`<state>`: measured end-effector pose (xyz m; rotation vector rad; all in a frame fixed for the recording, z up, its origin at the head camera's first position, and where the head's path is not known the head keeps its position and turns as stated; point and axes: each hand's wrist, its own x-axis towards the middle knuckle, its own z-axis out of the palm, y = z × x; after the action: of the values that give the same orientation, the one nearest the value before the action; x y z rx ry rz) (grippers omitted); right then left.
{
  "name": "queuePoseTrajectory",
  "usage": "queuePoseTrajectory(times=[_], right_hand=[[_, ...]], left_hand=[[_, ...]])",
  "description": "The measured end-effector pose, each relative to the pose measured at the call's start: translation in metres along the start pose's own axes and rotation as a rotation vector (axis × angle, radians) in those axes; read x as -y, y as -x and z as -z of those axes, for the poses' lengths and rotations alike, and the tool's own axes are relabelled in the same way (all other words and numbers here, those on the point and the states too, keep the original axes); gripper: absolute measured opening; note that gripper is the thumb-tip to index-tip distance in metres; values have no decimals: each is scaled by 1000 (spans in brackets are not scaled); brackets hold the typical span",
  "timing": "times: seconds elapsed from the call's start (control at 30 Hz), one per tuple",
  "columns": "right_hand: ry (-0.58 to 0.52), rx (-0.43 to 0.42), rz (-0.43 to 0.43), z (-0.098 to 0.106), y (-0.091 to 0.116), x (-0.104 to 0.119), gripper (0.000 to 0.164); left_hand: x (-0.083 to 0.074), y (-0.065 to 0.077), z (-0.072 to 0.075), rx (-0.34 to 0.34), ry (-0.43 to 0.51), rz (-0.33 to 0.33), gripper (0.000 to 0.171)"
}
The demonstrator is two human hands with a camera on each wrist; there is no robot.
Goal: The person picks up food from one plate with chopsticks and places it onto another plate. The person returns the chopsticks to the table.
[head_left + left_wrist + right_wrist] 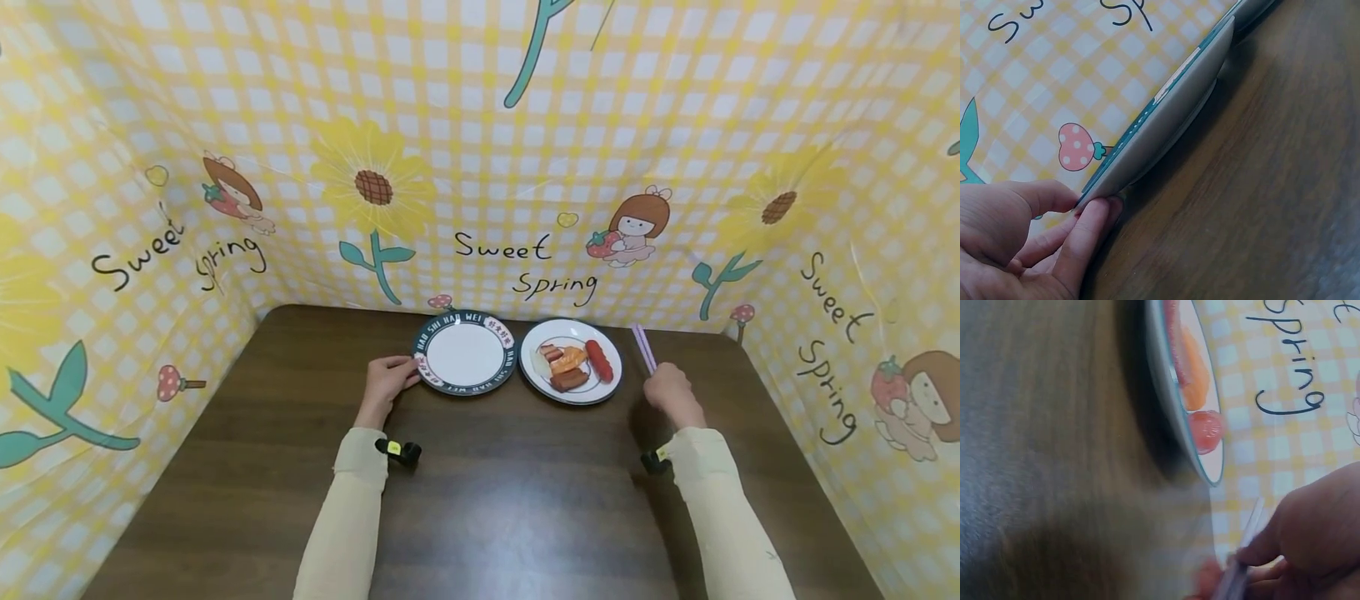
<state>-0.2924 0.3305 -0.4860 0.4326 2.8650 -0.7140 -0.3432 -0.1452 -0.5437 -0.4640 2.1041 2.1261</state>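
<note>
My left hand (387, 382) pinches the left rim of a bare white plate (467, 353) with a dark green lettered border. In the left wrist view, fingers lie above and below that plate's edge (1166, 106). Beside it on the right, a white plate (534, 385) with a thin dark rim bears food: a red sausage (598, 360), an orange piece (570, 359), a brown piece (569, 380) and smaller reddish and pale bits. My right hand (672, 393) grips pale purple chopsticks (643, 347), right of the food plate; their tips point away from me.
The brown wooden table (480, 483) extends toward me from both plates. A yellow-and-white checked cloth (480, 167) with flowers and lettering hangs behind the table and along both sides. A black wrist camera (403, 452) sits at my left sleeve, another camera (656, 461) at my right.
</note>
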Motion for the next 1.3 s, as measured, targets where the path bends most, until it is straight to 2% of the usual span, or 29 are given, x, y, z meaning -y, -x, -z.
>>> queuePoseTrajectory(times=[0.2,0.43,0.6,0.7,0.8,0.93,1.0,1.07,1.17,1.3], right_hand=[[-89,-236,40,2,4,7,36],[-159,-536,138,2,4,19,54],[-282,-684,270,4,6,29,58],[-276,-731,343,7,9,34,52],[-267,-714,336,8,12,35,56],[-340,-534,317,8,14,36,73],[-365,-448,349,7,16,38,72],[-385,-394,417,5,18,41,64],[-396,-364,512,0,21,46,51],[-467,-298,580,-8,20,53,48]], left_hand=[[0,0,-1,-17,-2,-33,42],[-2,-2,-1,-8,-9,-35,42],[-2,-2,-1,-5,-7,-35,43],[-1,-2,-2,-8,-1,-25,43],[0,-2,-2,-8,-5,-21,44],[0,-1,-2,-10,-7,-23,43],[0,0,-2,-14,-6,-20,43],[1,-1,-2,-17,-4,-16,43],[2,-2,-2,-18,-7,-15,43],[3,-2,-3,-14,-14,-16,43]])
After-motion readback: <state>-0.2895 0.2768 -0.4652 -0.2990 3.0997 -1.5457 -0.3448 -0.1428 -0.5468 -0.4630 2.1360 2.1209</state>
